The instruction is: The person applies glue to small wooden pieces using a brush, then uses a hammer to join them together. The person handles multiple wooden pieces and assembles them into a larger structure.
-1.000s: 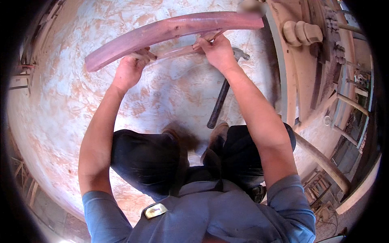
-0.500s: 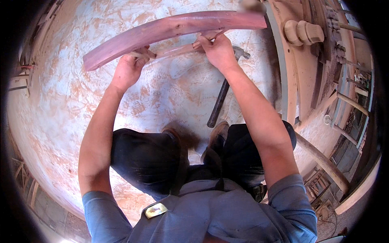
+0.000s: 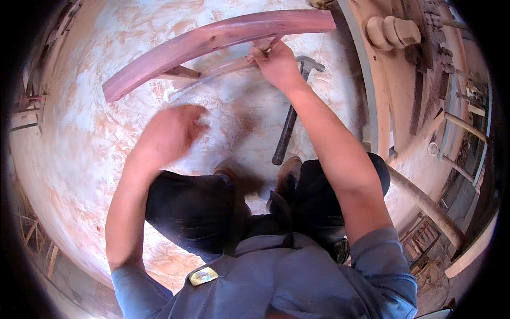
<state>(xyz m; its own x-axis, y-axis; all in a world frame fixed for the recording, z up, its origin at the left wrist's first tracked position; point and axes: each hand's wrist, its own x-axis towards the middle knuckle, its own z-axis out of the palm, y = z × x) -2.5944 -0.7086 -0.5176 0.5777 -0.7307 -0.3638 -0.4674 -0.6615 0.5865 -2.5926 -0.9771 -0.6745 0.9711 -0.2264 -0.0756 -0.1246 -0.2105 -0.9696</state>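
Note:
A long, curved reddish-pink wooden beam (image 3: 215, 40) arches above the floor in front of me. Short wooden pieces stick out from its near side; the left piece (image 3: 182, 72) is free of any hand. My right hand (image 3: 279, 64) pinches the short wooden post (image 3: 264, 44) under the beam's right half. A thin pale strip (image 3: 223, 68) runs leftward from near those fingers; whether it joins the beam, I cannot tell. My left hand (image 3: 172, 130) is blurred, apart from the beam and nearer my knee, its fingers too smeared to read.
A dark-handled claw hammer (image 3: 289, 125) lies on the stained pale floor (image 3: 95, 159), just right of centre. Along the right stand planks (image 3: 366, 64) with a turned wooden piece (image 3: 393, 33) on them. A round pole (image 3: 425, 204) slants by my right knee.
My left hand has let go of the left short piece and drawn back toward me. The beam has shifted slightly left; my right hand stays at its post.

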